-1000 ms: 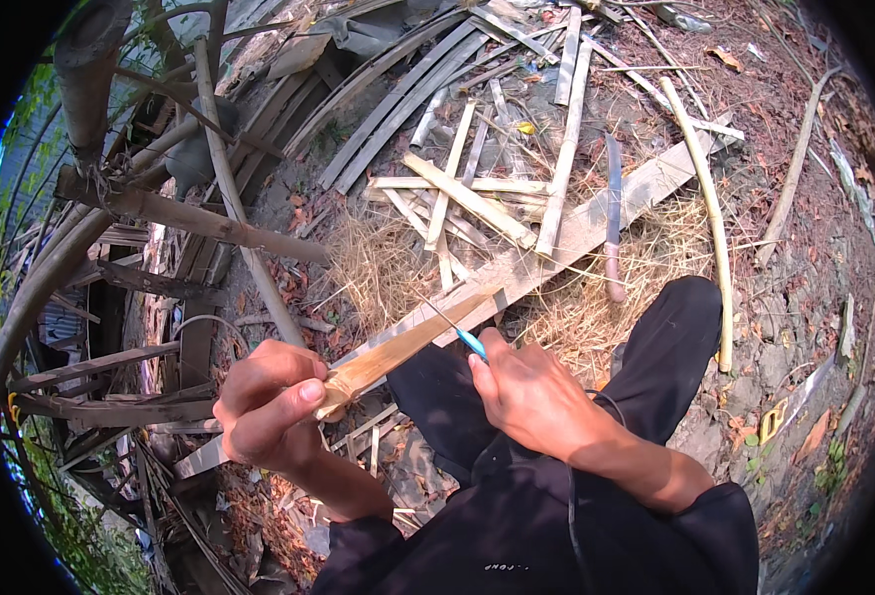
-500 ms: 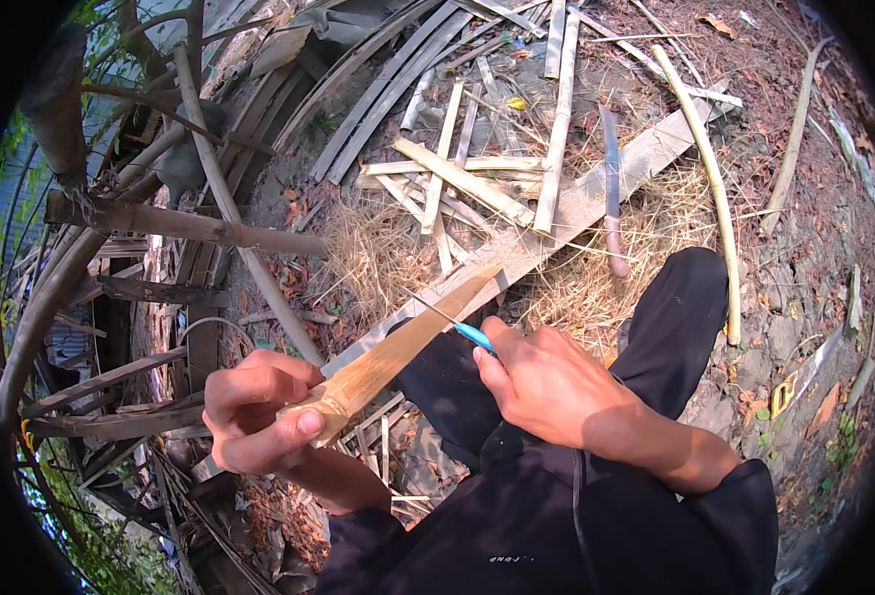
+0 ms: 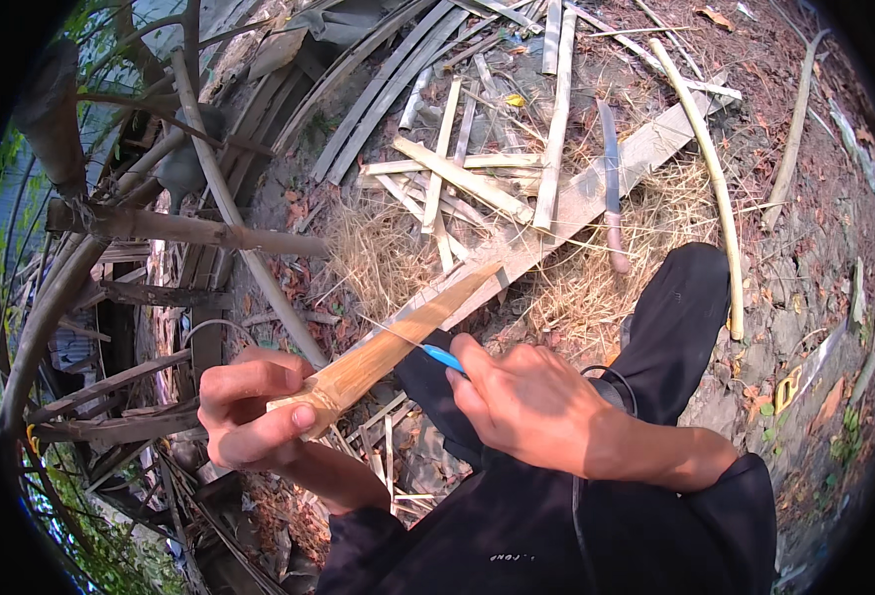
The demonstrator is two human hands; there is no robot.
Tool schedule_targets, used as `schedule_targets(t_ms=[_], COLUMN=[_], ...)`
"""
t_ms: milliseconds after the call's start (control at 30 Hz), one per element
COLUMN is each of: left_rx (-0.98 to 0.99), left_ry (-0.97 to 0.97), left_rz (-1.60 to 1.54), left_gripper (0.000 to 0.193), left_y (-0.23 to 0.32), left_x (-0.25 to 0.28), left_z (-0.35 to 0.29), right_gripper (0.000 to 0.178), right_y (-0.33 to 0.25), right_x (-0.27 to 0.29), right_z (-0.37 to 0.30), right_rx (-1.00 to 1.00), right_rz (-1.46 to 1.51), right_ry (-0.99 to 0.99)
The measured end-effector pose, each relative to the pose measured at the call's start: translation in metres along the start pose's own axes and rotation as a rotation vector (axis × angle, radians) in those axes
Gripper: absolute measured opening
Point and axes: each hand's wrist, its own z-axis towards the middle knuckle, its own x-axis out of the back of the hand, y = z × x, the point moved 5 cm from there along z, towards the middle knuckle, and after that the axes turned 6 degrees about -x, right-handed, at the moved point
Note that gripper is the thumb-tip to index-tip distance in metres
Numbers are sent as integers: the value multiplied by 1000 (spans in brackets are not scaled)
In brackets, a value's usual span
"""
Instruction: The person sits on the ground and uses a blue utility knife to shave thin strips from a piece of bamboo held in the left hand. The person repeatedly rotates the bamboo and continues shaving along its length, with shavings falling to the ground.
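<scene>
My left hand (image 3: 244,412) is closed around the near, wide end of a pale tapered wooden piece (image 3: 353,375), thumb on one side and fingers on the other. Its narrow tip points away and to the right, over a grey plank (image 3: 645,154). In my right hand (image 3: 546,407) is a slim tool with a blue handle (image 3: 443,358) and a thin shaft. The shaft lies across the wooden piece around its middle; whether it is a file or a blade I cannot make out.
A long knife (image 3: 611,183) with a brownish handle lies across the plank. Split strips (image 3: 467,183) and curly shavings (image 3: 378,253) surround it. On the left stands a frame of poles (image 3: 189,228). A yellow-handled saw (image 3: 789,389) lies at the right.
My right hand and the blue-handled tool have moved left and nearer, down the wooden piece toward my left hand. The left hand and wooden piece have barely shifted.
</scene>
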Motion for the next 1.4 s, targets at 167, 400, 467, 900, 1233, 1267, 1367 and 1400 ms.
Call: schedule_targets(t_ms=[167, 400, 467, 900, 1233, 1267, 1367, 1400], left_rx=[-29, 54, 66, 120, 219, 226, 388, 388], left_ry=[13, 20, 30, 188, 269, 198, 311, 344], left_rz=[39, 243, 329, 498, 526, 578, 547, 578], left_gripper=[14, 9, 10, 19, 16, 17, 20, 21], left_y=[2, 2, 2, 1, 3, 0, -6, -9], left_x=[3, 13, 17, 34, 30, 35, 49, 49], left_z=[-3, -18, -21, -35, -35, -35, -50, -53], right_gripper=[17, 22, 23, 17, 29, 30, 31, 32], right_y=[78, 126, 99, 132, 298, 290, 219, 195], right_x=[-44, -73, -73, -110, -123, -118, -79, -71], right_z=[24, 52, 47, 87, 108, 109, 105, 101], right_rx=[127, -195, -115, 87, -437, -441, -395, -368], right_rz=[-17, 87, 107, -7, -184, -169, -68, 8], right_ry=[361, 229, 245, 519, 249, 228, 184, 185])
